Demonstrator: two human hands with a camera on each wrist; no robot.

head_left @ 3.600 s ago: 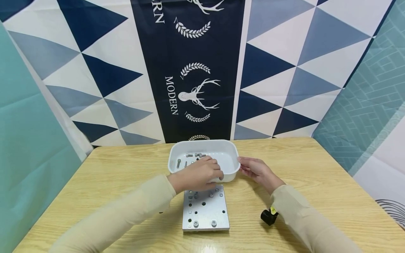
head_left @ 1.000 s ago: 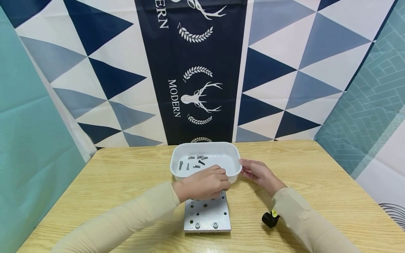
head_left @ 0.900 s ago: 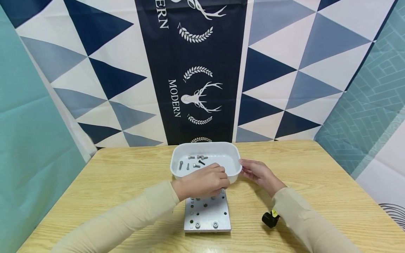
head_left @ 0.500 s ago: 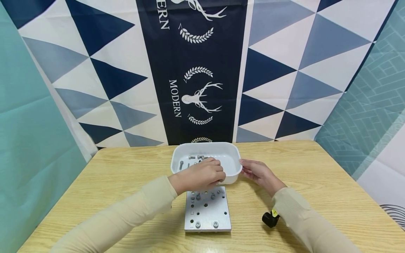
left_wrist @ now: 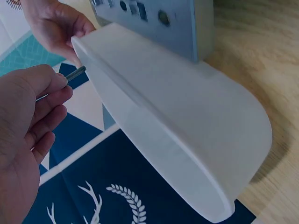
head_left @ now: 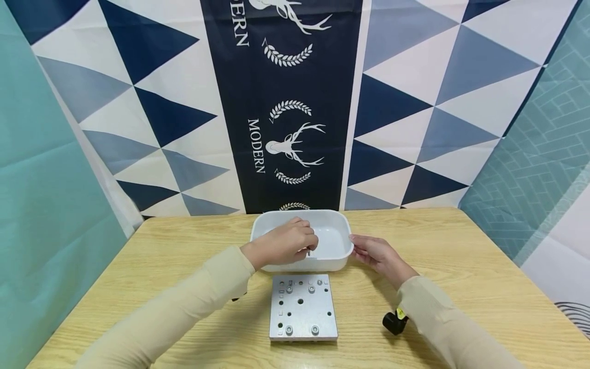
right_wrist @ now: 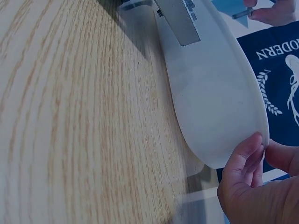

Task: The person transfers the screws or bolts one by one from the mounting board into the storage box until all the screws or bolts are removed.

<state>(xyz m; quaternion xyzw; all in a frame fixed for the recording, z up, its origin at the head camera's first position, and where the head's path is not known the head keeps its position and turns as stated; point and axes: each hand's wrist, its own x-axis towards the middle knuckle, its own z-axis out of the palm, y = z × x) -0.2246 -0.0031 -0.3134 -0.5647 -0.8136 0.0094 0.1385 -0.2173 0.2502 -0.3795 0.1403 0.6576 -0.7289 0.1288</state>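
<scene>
My left hand (head_left: pixel 288 243) is over the white plastic tub (head_left: pixel 338 264), pinching a small metal screw (left_wrist: pixel 76 73) between thumb and fingertips. In the right wrist view the screw (right_wrist: pixel 243 13) sticks out past those fingers, above the tub's rim. My right hand (head_left: pixel 379 256) grips the tub's right rim, thumb on one side of the wall and fingers on the other. The loose screws in the tub are hidden behind my left hand and forearm. In front of the tub lies a silver metal plate (head_left: pixel 308 312) with holes and several socket-head screws standing in it.
A black object with a yellow part (head_left: pixel 394 323) sits by my right sleeve on the wooden table (head_left: pixel 193 246). A small dark thing (head_left: pixel 237 298) peeks out under my left sleeve. Patterned fabric (head_left: pixel 295 102) hangs behind the table's back edge.
My left hand has moved from the plate's back edge up and leftward over the tub, uncovering the plate's back screws. My right hand keeps its hold on the rim.
</scene>
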